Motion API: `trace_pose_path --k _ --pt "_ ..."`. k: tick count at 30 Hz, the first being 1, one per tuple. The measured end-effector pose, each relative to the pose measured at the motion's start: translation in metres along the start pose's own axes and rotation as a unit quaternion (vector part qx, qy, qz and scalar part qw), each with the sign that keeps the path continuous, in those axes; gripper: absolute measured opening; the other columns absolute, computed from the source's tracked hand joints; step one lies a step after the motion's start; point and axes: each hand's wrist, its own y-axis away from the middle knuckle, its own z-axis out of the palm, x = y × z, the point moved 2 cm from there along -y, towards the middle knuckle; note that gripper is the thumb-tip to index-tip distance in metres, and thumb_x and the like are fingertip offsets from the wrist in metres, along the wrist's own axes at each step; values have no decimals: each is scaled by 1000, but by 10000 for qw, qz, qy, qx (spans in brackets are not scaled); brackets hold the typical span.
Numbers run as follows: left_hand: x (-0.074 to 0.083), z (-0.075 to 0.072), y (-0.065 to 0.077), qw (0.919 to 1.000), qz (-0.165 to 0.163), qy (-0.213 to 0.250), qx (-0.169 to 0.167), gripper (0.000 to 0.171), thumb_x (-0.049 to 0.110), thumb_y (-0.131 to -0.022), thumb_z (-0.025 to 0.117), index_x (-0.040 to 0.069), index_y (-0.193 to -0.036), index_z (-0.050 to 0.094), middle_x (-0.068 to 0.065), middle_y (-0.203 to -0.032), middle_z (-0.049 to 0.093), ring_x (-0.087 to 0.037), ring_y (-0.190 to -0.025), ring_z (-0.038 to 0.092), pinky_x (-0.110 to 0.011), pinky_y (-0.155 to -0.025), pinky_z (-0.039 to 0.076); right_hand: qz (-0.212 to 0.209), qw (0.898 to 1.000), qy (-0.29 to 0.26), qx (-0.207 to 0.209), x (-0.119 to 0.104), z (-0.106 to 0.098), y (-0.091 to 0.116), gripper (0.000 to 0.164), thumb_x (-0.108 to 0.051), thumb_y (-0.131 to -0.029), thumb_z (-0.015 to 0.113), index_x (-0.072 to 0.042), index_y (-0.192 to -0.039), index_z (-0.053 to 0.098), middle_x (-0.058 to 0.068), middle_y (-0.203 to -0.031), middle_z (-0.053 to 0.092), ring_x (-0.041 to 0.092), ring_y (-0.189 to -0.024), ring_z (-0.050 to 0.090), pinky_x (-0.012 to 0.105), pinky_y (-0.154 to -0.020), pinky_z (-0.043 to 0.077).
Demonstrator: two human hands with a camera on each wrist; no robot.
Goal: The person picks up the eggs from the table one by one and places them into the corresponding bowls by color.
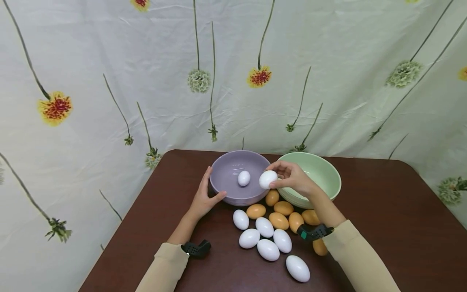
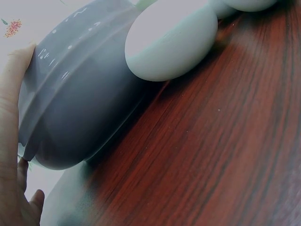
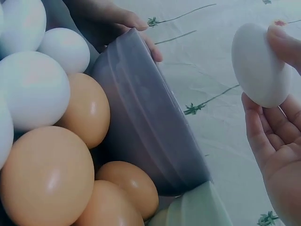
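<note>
Pinched between the thumb and fingers of my right hand (image 1: 293, 178) is a white egg (image 1: 268, 179), above the right rim of the purple bowl (image 1: 222, 172). Inside that bowl lies another white egg (image 1: 243, 178). My left hand (image 1: 202, 198) rests against the bowl's left side, thumb spread toward the front and the straight fingers along the rim. In the right wrist view, the held egg (image 3: 261, 66) stands upright, well apart from the bowl wall (image 3: 141, 113). The left wrist view shows the outer wall of the bowl (image 2: 89, 89) with a white egg (image 2: 171, 40) close by.
A green bowl (image 1: 321, 172) stands right beside the purple one, partly behind my right hand. Several brown eggs (image 1: 279, 221) lie in front of the bowls, some beside my right wrist. Several white eggs (image 1: 268, 249) lie nearer on the dark wooden table (image 1: 383, 211). Behind hangs a flowered cloth (image 1: 237, 109).
</note>
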Motion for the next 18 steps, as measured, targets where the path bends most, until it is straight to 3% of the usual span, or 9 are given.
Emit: trace_pose_path --k 6,12,18 --pt "6 0 1 10000 -58 -6 -42 98 34 -83 77 10 -157 16 -9 -162 12 -27 -147 12 -54 -115 12 45 10000 77 22 5 4 -10 43 5 -76 78 13 -114 58 5 -106 65 16 -93 62 27 -80 52" --pt "40 -5 6 9996 -178 151 -132 92 12 -84 73 0 -155 16 -19 -161 11 -34 -146 11 -55 -114 11 123 9997 198 92 9 10 -21 42 4 -77 79 11 -113 60 5 -106 64 16 -93 62 27 -80 51" --pt "47 -6 7 9997 -172 59 -145 91 12 -84 73 -4 -153 16 -23 -159 12 -36 -146 12 -56 -114 12 243 9985 465 183 13 20 -30 40 2 -77 79 8 -113 62 7 -107 64 18 -94 62 28 -82 51"
